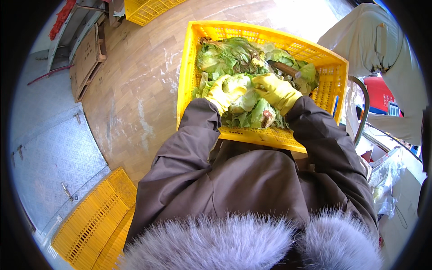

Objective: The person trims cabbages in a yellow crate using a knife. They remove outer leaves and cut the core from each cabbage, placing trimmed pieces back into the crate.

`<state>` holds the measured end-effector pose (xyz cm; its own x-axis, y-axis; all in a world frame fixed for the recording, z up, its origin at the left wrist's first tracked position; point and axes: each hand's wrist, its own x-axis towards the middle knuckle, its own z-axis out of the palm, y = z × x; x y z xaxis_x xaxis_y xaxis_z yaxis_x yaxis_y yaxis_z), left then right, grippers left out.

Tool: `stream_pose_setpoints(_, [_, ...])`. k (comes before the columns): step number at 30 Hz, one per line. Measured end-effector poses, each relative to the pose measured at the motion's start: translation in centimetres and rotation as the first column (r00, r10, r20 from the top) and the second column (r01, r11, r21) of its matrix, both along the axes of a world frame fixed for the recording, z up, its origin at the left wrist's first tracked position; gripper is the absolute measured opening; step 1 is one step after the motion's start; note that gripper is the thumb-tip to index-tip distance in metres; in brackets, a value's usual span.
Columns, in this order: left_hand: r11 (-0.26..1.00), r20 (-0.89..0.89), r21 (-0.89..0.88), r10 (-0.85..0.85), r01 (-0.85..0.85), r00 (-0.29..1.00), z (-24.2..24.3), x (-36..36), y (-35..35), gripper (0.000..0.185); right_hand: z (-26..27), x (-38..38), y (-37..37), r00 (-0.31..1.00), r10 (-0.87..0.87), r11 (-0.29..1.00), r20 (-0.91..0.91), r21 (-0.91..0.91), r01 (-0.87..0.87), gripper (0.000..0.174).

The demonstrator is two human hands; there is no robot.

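Note:
A yellow glove covers my left hand, which is closed around a small pale green head of lettuce. My right hand, in a matching glove, has its fingers curled at the right side of that head; whether they pinch a leaf is hidden. Both hands are inside a yellow plastic crate. Loose, partly browned lettuce leaves lie around and beneath them. A knife's wooden handle rests on the leaves just beyond my right hand. Below my hands lies a leaf with a reddish-brown cut stem.
Stacked yellow crates stand at the lower left, and another crate is at the top. A cardboard box sits beside the wood-patterned floor. On the right are a person's light trousers, a curved metal tube and a plastic bag.

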<state>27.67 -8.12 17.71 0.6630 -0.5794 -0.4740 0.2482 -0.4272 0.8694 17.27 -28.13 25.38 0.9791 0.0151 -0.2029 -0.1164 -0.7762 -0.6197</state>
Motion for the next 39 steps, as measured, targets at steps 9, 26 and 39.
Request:
stream_pose_setpoints(9, [0.991, -0.318, -0.134, -0.044, 0.001, 0.947, -2.7, 2.2, 0.4, 0.066, -0.9, 1.9, 0.9, 0.966, 0.109, 0.980, -0.237, -0.139, -0.144, 0.017])
stream_pose_setpoints(26, [0.997, 0.189, 0.047, -0.073, 0.065, 0.979, 0.0, 0.2, 1.2, 0.073, -1.8, -1.9, 1.6, 0.950, -0.312, 0.928, -0.015, 0.207, 0.309, 0.020])
stream_pose_setpoints(39, [0.621, -0.702, -0.593, -0.087, -0.513, 0.706, 4.9, -2.1, 5.8, 0.075, -4.0, -3.7, 1.6, 0.716, -0.689, 0.510, -0.111, 0.628, 0.588, 0.002])
